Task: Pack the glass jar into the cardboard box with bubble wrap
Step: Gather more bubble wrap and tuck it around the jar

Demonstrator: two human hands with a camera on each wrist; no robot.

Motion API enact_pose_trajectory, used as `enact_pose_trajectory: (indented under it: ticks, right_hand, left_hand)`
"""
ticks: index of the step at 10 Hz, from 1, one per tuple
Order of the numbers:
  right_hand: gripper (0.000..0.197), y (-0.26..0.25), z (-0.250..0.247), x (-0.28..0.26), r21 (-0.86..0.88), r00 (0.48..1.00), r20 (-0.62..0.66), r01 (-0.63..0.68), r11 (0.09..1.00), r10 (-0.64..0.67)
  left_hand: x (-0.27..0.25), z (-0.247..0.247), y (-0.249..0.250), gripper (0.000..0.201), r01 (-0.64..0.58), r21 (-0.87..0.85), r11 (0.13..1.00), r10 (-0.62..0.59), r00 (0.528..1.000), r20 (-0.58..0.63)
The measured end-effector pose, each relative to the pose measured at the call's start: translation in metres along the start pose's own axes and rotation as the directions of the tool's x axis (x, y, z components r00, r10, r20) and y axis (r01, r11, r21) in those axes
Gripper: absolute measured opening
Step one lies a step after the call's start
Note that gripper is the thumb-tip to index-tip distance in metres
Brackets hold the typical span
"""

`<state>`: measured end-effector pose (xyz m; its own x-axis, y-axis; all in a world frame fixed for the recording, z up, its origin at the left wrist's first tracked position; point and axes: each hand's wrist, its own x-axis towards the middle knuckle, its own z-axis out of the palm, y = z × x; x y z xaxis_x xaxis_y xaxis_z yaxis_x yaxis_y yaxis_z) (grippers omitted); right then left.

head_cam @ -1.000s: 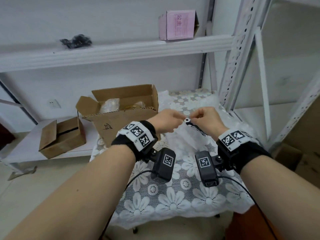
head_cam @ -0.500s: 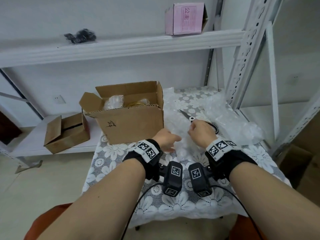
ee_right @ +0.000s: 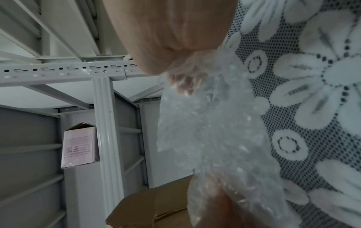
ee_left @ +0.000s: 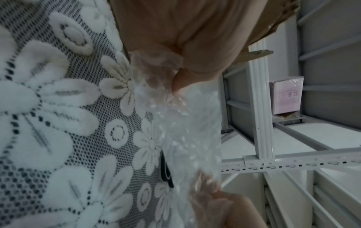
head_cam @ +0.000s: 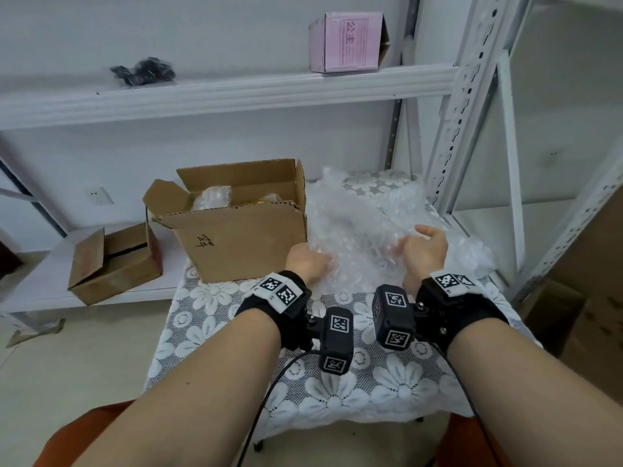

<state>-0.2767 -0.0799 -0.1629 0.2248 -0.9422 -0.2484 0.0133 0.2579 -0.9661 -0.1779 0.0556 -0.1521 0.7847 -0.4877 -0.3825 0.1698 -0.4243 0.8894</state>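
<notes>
White metal shelving (head_cam: 448, 136) backs my lace-covered counter (head_cam: 371, 382), where the open cardboard box (head_cam: 242, 241) stands at the left. My left hand (head_cam: 305, 261) and right hand (head_cam: 425, 252) each pinch the bubble wrap (head_cam: 357, 237) sheet, raised between them just beside the box. The wrist views show each grip closed on a gathered edge; the head view shows only knuckles. Something gold-rimmed sits inside the box among wrap, possibly the glass jar (head_cam: 256, 204).
</notes>
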Motion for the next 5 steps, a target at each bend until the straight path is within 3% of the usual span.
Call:
enact_pose_trajectory:
  ticks: [1, 2, 3, 4, 5]
  right_hand:
    - [0.043, -0.003, -0.001, -0.003, 0.034, 0.995, -0.099, -0.012, 0.999, 0.015]
    - [0.041, -0.006, -0.003, -0.005, 0.086, 0.992, -0.123, -0.031, 0.996, 0.041]
    - [0.038, -0.011, -0.008, -0.002, 0.059, 0.99, -0.139, -0.011, 0.998, 0.019]
    - [0.023, -0.015, -0.016, 0.004, 0.056, 0.997, -0.071, -0.013, 0.998, 0.017]
    - [0.038, -0.016, -0.013, 0.005, 0.203, 0.99, -0.058, -0.111, 0.973, 0.125]
  left_hand:
    - [-0.005, -0.001, 0.002, 0.031, -0.052, -0.051, 0.997, 0.056, 0.995, 0.084]
    - [-0.011, 0.002, 0.009, 0.043, -0.085, -0.074, 0.994, 0.095, 0.984, 0.149]
    - [-0.013, -0.001, 0.019, 0.035, -0.102, -0.127, 0.987, 0.118, 0.984, 0.13]
    - [-0.016, -0.01, 0.024, 0.036, -0.126, -0.158, 0.979, 0.141, 0.986, 0.091]
    - [-0.015, -0.022, 0.021, 0.035, -0.109, -0.22, 0.969, 0.126, 0.99, 0.064]
